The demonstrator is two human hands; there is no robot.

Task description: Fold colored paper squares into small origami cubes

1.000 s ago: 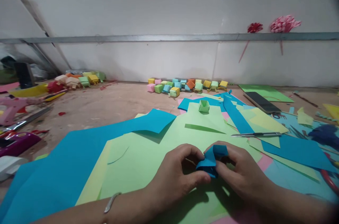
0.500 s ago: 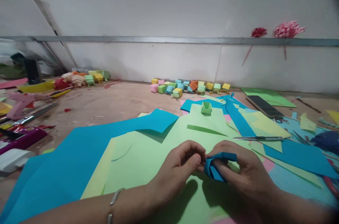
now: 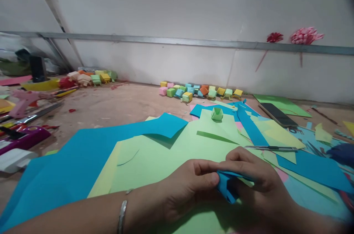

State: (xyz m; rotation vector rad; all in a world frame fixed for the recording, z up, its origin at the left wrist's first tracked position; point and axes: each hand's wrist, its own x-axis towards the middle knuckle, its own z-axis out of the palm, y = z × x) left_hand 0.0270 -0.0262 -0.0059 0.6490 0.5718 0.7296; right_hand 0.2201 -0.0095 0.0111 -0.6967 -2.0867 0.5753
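My left hand (image 3: 190, 186) and my right hand (image 3: 254, 182) meet low in the middle over a light green sheet (image 3: 155, 160). Both pinch a small folded piece of blue paper (image 3: 225, 186); my left thumb presses its left edge and my right fingers curl over its top. Much of the piece is hidden under my right hand. A silver bracelet (image 3: 121, 215) circles my left wrist. A small green paper cube (image 3: 217, 113) sits on the sheets farther back.
Large blue sheets (image 3: 69, 164) and yellow-green ones cover the near table. A craft knife (image 3: 272, 148) lies right of my hands, a phone (image 3: 278, 114) beyond it. Rows of small coloured paper cubes (image 3: 199, 91) stand by the white wall. Tools (image 3: 22, 140) clutter the left edge.
My hands have lowered the blue piece toward the table and closed more tightly over it, so the paper now looks flatter and more covered. The view has shifted slightly.
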